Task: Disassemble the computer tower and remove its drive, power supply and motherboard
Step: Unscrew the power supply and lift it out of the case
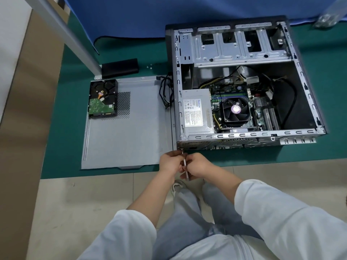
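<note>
Black box (120,67) on green mat (69,113); blue cloth (131,15) behind.

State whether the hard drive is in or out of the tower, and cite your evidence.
Out. The hard drive lies circuit-board up on the detached side panel, left of the open tower.

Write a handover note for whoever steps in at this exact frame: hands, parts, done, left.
Left hand and right hand both grip the screwdriver, tip at a screw on the tower's rear near corner.
Side panel lies off on the mat; the hard drive rests on it.
Done: panel, drive.
Left: power supply and motherboard, both inside.
</note>
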Available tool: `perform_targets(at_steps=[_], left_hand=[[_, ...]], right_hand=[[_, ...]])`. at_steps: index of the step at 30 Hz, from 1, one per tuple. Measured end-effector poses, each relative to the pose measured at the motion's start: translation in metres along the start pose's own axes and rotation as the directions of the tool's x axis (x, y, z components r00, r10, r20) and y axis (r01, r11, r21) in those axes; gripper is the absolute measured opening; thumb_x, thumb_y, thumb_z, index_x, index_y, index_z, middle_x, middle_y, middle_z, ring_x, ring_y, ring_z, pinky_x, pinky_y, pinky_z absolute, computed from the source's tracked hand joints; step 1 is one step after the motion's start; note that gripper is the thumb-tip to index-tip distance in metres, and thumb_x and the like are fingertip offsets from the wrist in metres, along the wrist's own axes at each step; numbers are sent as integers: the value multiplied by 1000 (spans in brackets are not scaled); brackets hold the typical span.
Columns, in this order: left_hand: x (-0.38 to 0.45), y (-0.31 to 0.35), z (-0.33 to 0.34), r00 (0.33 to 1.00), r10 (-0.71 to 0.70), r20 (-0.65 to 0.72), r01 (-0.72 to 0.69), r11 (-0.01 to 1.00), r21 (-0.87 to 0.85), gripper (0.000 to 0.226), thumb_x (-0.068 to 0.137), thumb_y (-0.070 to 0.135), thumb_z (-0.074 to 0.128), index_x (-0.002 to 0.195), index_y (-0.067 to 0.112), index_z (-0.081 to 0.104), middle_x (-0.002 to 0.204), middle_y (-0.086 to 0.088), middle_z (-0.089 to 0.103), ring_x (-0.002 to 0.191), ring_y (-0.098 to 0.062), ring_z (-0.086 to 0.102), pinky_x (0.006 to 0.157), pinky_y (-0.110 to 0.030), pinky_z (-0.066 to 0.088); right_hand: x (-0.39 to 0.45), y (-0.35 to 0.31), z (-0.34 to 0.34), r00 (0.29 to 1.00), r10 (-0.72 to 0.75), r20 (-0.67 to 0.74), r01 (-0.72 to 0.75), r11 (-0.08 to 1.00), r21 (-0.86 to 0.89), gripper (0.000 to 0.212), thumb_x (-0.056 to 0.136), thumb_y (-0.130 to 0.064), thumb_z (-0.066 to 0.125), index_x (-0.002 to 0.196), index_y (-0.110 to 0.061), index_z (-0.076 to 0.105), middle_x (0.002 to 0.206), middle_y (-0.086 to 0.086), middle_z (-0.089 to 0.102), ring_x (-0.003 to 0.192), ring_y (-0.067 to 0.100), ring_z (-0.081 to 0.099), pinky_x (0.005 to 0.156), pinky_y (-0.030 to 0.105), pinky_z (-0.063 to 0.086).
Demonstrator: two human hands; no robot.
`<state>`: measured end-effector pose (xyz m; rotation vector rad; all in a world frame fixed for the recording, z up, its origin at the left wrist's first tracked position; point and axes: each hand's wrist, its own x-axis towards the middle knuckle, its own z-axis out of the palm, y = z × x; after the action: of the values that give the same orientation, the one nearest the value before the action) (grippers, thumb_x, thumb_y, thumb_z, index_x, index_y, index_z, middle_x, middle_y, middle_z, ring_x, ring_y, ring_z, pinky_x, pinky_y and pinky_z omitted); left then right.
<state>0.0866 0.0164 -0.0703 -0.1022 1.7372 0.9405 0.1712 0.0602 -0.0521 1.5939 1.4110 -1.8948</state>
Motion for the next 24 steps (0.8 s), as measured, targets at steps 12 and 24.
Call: perform_targets(at_steps=[12, 24], left_hand=[[7, 2, 3, 998, -48, -46, 48, 999, 0, 10, 81, -6, 66, 89, 1, 66, 82, -10, 69, 73, -21, 65, 58, -26, 55], [3, 4, 4, 996, -86, 36, 84, 996, 42, 7, 85, 1, 62, 87, 6, 65, 100, -17, 70, 86, -29, 69, 74, -35, 57]], right_hand=[[9, 3, 3, 994, 80, -78, -70, 990, 123, 25, 83, 4, 64, 64, -7, 52, 62, 8, 53, 55, 21, 54, 65, 35, 54], [8, 14, -3, 998, 67, 22, -70, 974, 215, 27, 85, 14, 55, 63, -3, 55, 46, 6, 58, 41, 17, 57, 49, 26, 49]])
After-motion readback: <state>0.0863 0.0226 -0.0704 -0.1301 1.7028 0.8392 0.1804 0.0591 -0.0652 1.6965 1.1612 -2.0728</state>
